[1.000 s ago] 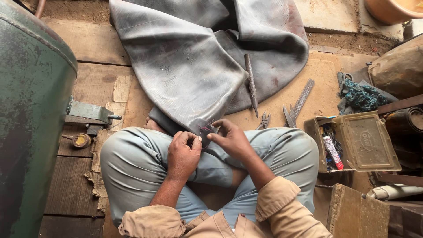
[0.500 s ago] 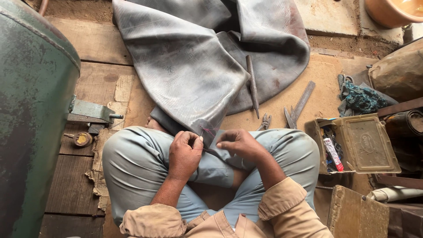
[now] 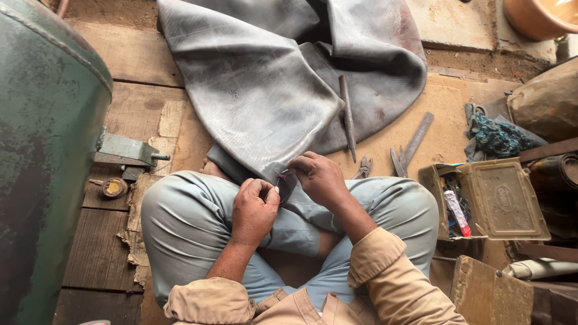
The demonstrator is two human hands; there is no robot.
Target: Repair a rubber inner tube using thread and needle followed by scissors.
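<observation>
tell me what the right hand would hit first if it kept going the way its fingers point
The right hand points left toward the left hand. It would likely first meet the grey rubber sheet's corner pinched between them, then the left hand; depth is hard to judge.

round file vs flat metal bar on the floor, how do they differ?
The round file is a dark, thin rod tapering to a point; the flat bar is a paler grey, wider strip. The file lies partly on the grey rubber tube; the bar lies wholly on the cardboard mat. The file runs nearly straight up the picture; the bar slants. Both are untouched: the left hand and right hand pinch the tube's edge.
</observation>
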